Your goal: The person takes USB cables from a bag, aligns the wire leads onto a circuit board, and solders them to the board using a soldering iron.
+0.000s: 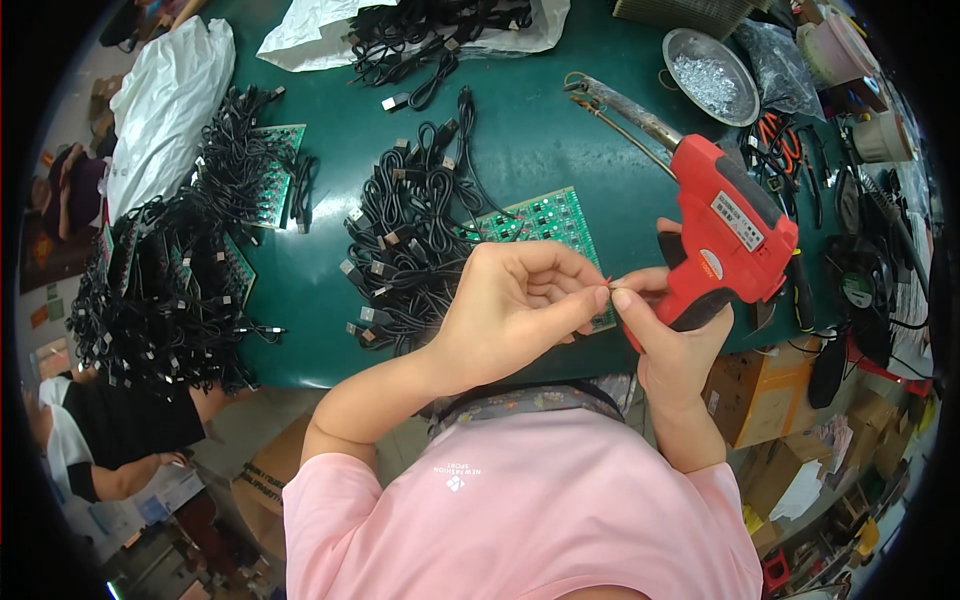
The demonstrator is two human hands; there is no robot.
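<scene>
My left hand is closed in a pinch, its thumb and forefinger on something thin with a reddish tip, like a wire end. Touching those fingertips are the thumb and forefinger of my right hand. The same right hand is wrapped round the grip of a red soldering gun, whose metal tip points up and left. Under and beyond my hands lies a green circuit board panel, partly hidden by my left hand. Coiled black USB cables are heaped at its left.
More black cables with green boards pile up at the left, near a white plastic bag. Far right, a metal bowl holds shiny bits. Tools and pliers line the right edge. Another person sits at left.
</scene>
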